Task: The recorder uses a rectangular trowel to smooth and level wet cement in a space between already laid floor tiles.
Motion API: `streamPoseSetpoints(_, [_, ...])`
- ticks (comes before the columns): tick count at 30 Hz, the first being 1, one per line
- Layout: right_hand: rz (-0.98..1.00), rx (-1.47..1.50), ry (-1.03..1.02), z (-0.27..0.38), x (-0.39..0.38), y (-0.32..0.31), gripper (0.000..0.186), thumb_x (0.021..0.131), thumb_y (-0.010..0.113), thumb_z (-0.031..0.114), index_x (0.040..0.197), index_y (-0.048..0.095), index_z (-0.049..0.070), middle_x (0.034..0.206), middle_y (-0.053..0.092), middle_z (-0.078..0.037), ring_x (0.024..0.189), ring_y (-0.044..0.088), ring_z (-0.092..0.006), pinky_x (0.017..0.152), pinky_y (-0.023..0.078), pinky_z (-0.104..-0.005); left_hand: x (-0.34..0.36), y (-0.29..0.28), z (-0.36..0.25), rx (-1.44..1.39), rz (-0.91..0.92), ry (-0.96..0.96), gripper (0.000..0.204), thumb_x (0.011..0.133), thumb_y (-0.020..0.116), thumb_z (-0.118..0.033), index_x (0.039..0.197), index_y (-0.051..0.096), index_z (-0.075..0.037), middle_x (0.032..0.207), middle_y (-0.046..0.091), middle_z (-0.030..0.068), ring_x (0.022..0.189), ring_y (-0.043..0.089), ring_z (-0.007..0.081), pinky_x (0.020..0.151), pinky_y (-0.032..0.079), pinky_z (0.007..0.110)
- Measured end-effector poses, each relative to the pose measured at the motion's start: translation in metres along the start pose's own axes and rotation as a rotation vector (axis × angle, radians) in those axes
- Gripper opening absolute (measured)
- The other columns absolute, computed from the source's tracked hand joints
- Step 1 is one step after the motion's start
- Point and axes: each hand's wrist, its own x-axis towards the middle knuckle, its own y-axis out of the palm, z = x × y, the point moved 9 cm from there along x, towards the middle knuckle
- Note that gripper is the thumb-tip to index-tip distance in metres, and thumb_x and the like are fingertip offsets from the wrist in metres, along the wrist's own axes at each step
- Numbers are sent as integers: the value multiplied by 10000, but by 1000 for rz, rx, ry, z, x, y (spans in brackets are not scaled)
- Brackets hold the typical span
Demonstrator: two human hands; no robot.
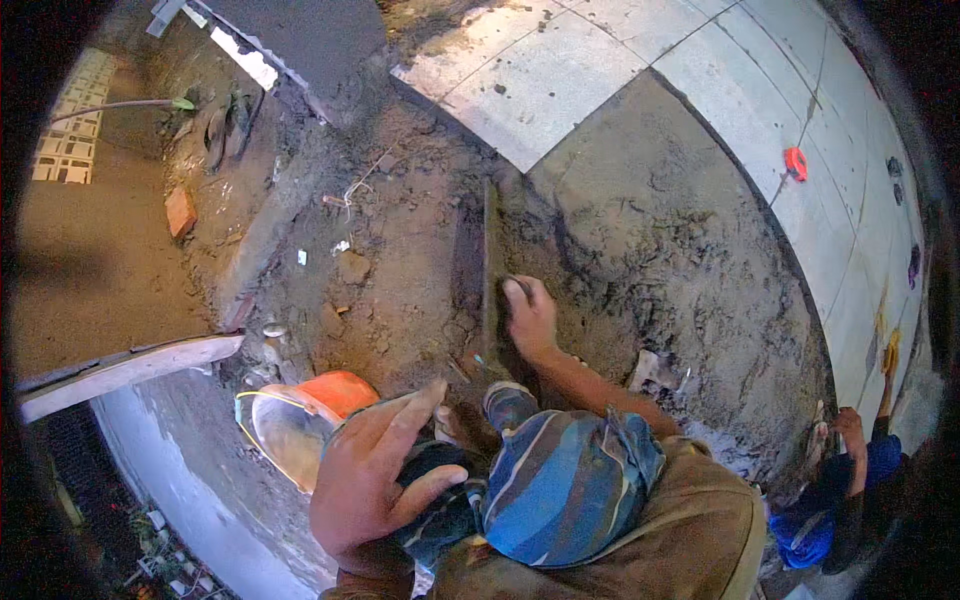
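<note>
My right hand (532, 318) is closed at the side of a long, narrow straightedge (490, 240), which stands along the edge of the wet mortar bed (670, 250). A small dark part shows under its thumb and fingers; the rest of the grip is hidden. Over my bent knee, my left hand (375, 475) is held up with fingers stretched and thumb apart, holding nothing. An orange bucket (345, 392) with a yellow handle lies tilted beside it, its inside grey.
Pale floor tiles (560, 80) border the mortar at the back and right, with a red tape measure (795, 163) on them. A co-worker's hand (850, 435) is at lower right. Left lie a brick piece (181, 212), sandals (230, 125) and a wooden board (130, 375).
</note>
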Motion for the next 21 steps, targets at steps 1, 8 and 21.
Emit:
streamPoseSetpoints(1, [18,74,31,0,-7,-21,354,979,628,325,1127,640,3,994,678,-116,933,622,-206,888,486,-336,0,1,-3,10,-2,30,737,827,782,-385,1420,515,-39,1227,646,213,1082,635,404,953,500,462])
streamPoseSetpoints(8, [-61,-42,85,12,-56,-139,363,1004,587,324,1174,608,4,932,640,-53,834,597,-158,748,483,-319,-11,-1,-17,86,-9,114,753,824,759,-446,1395,531,-11,1221,647,199,1080,629,388,967,490,465])
streamPoseSetpoints(21, [240,305,405,27,51,52,432,959,624,439,810,577,36,666,540,-41,555,499,-173,526,410,-357,-5,11,-16,50,44,46,774,813,793,-402,1406,510,7,1223,636,245,1092,628,419,965,487,471])
